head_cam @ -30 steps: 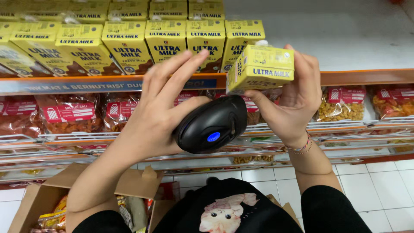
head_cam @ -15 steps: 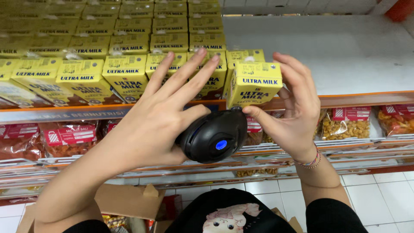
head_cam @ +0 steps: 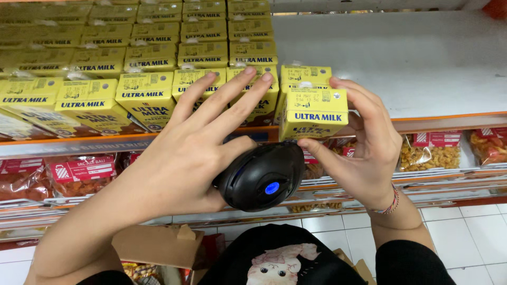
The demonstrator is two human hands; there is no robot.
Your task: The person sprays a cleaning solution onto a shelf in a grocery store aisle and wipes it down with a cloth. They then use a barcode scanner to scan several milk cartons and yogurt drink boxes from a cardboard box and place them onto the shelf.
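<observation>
The right hand [head_cam: 364, 153] has its grip pinched on a small yellow milk carton [head_cam: 312, 113] — thumb under the bottom front edge, fingers curled over the top and far side — and holds it upright just in front of the shelf edge [head_cam: 443, 117], beside the rows of matching yellow cartons [head_cam: 142, 58]. The left hand [head_cam: 195, 153] holds a black handheld scanner [head_cam: 262, 177] against its palm with the thumb pressed on top, while its four fingers are spread and straight, pointing up toward the carton. The scanner, with a lit blue button on its face, sits just below the carton, near it. On the shelf below lie red-labelled snack packets [head_cam: 79, 171], and a cardboard box [head_cam: 153, 245] stands on the white tiled floor [head_cam: 475, 232].
</observation>
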